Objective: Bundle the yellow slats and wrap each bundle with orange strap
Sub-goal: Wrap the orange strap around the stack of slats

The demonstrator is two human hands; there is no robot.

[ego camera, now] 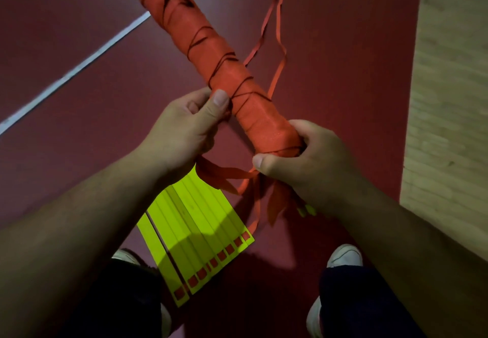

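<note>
A long bundle (211, 44) wrapped in orange material runs from the top left down to my hands, crossed by thin dark windings. My right hand (303, 158) grips its near end, thumb over the wrap. My left hand (190, 124) pinches the strap against the bundle's left side with thumb and fingers. Loose orange strap (277, 29) trails away across the floor on the right, and strap ends (224, 176) hang below my hands. Several yellow slats (195, 234) with small red squares at their ends lie side by side on the floor under my forearms.
The floor is dark red (343, 47) with a white line (87, 60) running diagonally at the left. A pale wooden floor strip (449, 100) borders the right side. My white shoes (343, 256) and dark trouser legs stand at the bottom, either side of the slats.
</note>
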